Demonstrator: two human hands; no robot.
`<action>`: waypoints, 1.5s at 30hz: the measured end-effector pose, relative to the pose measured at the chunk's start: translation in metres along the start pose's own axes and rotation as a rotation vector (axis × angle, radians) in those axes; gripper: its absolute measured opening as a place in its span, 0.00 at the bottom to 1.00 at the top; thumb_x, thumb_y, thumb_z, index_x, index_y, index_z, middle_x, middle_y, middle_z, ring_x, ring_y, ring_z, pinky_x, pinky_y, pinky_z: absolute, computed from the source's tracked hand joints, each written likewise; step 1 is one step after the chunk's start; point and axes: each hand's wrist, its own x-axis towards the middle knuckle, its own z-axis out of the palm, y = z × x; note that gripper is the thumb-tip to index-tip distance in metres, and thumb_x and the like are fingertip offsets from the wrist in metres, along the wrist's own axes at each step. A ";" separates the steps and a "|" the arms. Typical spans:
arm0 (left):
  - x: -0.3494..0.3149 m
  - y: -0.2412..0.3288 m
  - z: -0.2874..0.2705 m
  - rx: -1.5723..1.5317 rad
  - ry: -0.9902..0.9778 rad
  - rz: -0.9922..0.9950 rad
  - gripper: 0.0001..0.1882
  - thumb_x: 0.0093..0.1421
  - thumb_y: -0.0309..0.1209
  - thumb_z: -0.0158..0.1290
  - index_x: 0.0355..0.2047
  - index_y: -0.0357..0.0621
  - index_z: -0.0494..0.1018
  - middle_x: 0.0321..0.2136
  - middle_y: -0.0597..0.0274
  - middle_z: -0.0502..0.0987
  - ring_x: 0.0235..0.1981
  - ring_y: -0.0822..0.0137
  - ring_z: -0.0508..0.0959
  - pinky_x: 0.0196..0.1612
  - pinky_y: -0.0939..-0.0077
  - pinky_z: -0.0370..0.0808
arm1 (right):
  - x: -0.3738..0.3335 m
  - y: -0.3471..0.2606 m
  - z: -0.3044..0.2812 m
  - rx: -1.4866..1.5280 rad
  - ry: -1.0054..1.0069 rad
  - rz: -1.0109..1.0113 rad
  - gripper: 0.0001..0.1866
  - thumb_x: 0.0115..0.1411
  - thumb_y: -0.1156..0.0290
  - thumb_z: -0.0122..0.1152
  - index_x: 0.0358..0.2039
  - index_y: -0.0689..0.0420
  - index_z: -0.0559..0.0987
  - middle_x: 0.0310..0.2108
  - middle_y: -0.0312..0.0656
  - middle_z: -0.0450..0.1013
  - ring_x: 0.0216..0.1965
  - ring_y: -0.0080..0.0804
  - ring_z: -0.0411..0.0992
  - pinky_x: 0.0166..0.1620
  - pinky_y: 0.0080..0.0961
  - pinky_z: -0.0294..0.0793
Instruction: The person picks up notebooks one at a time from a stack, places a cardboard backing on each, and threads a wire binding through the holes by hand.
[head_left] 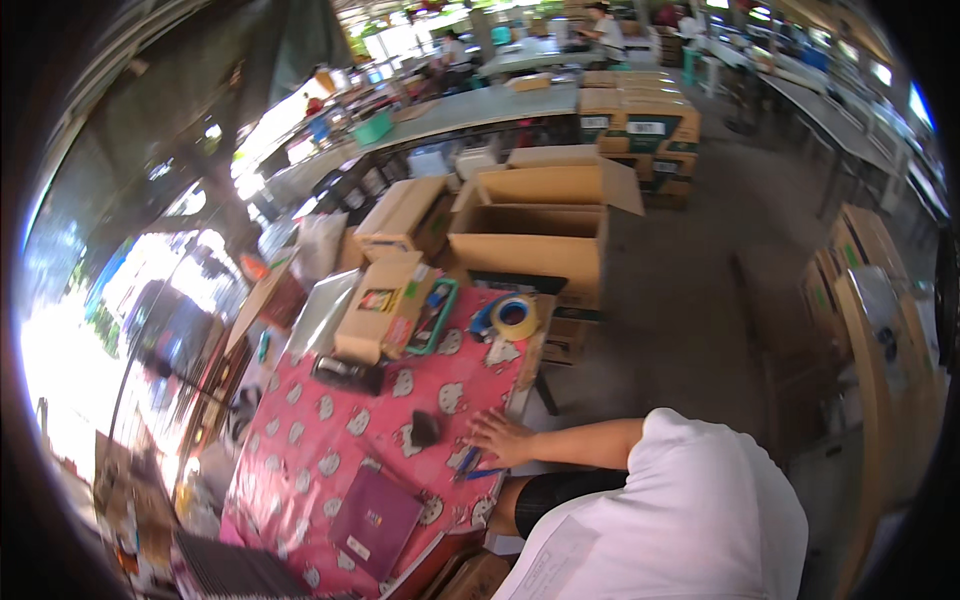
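Looking past a grey floor (720, 280) to long tables (470, 112), stacked cartons (645, 112) and a few people (605, 35) far off. Facing a big open box (525, 260) and a closed box (400, 218), side by side beyond the far end of a pink tablecloth (380, 446) printed with pale cat faces.

Wearing a white shirt (690, 500) and holding the right arm out to the table. Placing the right hand (505, 443) palm down by the cloth's right edge, spreading the fingers (488, 425) well apart and apparently gripping nothing. Having a slim blue tool (472, 463) just beside the thumb side, partly hidden; not being able to tell about contact. Holding the left hand out of view, with no telling its grip.

Seeing a small dark block (425, 428) on the cloth just left of the fingertips, and a purple folder (378, 520) lying flat nearer the body. Finding a black object (347, 375), a small open carton (362, 325), a green basket (449, 314) and tape rolls (515, 318) grouped toward the far end.
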 end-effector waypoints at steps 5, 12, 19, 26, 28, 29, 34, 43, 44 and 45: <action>0.030 0.002 0.079 0.067 -0.094 0.038 0.10 0.69 0.33 0.50 0.46 0.42 0.69 0.35 0.49 0.79 0.28 0.61 0.79 0.30 0.69 0.78 | -0.001 -0.003 0.000 0.104 0.089 -0.008 0.44 0.61 0.30 0.40 0.70 0.46 0.58 0.70 0.52 0.52 0.72 0.61 0.44 0.71 0.61 0.36; 0.053 -0.001 0.151 0.090 -0.174 0.065 0.11 0.69 0.34 0.49 0.47 0.42 0.69 0.35 0.48 0.79 0.29 0.60 0.79 0.30 0.68 0.78 | 0.005 -0.021 -0.042 0.160 -0.262 -0.066 0.54 0.52 0.23 0.47 0.72 0.40 0.53 0.74 0.48 0.42 0.72 0.68 0.29 0.64 0.77 0.25; 0.061 -0.006 0.198 0.110 -0.240 0.073 0.11 0.70 0.34 0.49 0.47 0.42 0.69 0.36 0.47 0.79 0.30 0.59 0.79 0.31 0.67 0.79 | 0.006 -0.032 -0.034 0.185 -0.175 -0.029 0.46 0.57 0.35 0.53 0.70 0.46 0.57 0.72 0.48 0.48 0.73 0.59 0.38 0.65 0.76 0.28; 0.061 -0.005 0.219 0.121 -0.288 0.088 0.12 0.70 0.35 0.49 0.48 0.42 0.69 0.37 0.46 0.79 0.31 0.58 0.79 0.32 0.66 0.79 | 0.007 -0.031 -0.030 0.432 0.060 -0.140 0.27 0.57 0.52 0.63 0.51 0.56 0.73 0.50 0.46 0.71 0.55 0.41 0.68 0.61 0.40 0.63; 0.060 -0.008 0.221 0.119 -0.306 0.090 0.12 0.70 0.35 0.49 0.48 0.42 0.69 0.37 0.46 0.79 0.31 0.58 0.80 0.33 0.66 0.79 | -0.007 -0.032 -0.050 1.164 -0.037 0.154 0.22 0.54 0.60 0.65 0.44 0.59 0.73 0.40 0.46 0.71 0.43 0.40 0.70 0.47 0.35 0.69; 0.059 -0.008 0.223 0.123 -0.317 0.090 0.12 0.70 0.35 0.49 0.48 0.42 0.68 0.37 0.46 0.79 0.31 0.57 0.80 0.33 0.66 0.79 | -0.017 -0.038 -0.053 1.226 0.180 0.089 0.22 0.52 0.60 0.67 0.41 0.61 0.73 0.34 0.45 0.70 0.37 0.39 0.69 0.41 0.35 0.68; 0.057 -0.010 0.231 0.134 -0.367 0.081 0.12 0.70 0.35 0.49 0.48 0.42 0.68 0.37 0.45 0.79 0.31 0.57 0.80 0.33 0.65 0.79 | -0.036 -0.101 -0.076 1.441 -0.106 -0.482 0.24 0.50 0.59 0.68 0.42 0.61 0.75 0.38 0.49 0.71 0.42 0.45 0.70 0.46 0.38 0.70; 0.050 -0.007 0.224 0.129 -0.365 0.115 0.13 0.70 0.36 0.49 0.49 0.42 0.68 0.38 0.44 0.79 0.32 0.55 0.80 0.35 0.64 0.80 | -0.012 -0.147 -0.096 1.196 -0.047 -0.685 0.23 0.53 0.57 0.67 0.44 0.59 0.77 0.42 0.49 0.71 0.46 0.46 0.70 0.49 0.38 0.70; 0.049 -0.008 0.226 0.127 -0.374 0.113 0.13 0.70 0.36 0.49 0.49 0.42 0.68 0.38 0.44 0.79 0.32 0.55 0.80 0.35 0.64 0.80 | -0.013 -0.147 -0.098 1.185 -0.036 -0.684 0.23 0.53 0.57 0.67 0.44 0.59 0.77 0.42 0.49 0.71 0.46 0.46 0.70 0.49 0.38 0.70; 0.049 -0.008 0.228 0.123 -0.380 0.112 0.13 0.70 0.36 0.49 0.49 0.42 0.68 0.39 0.44 0.79 0.33 0.55 0.80 0.35 0.64 0.80 | -0.014 -0.146 -0.100 1.169 -0.025 -0.677 0.22 0.54 0.57 0.67 0.44 0.59 0.78 0.43 0.50 0.71 0.47 0.46 0.70 0.49 0.38 0.70</action>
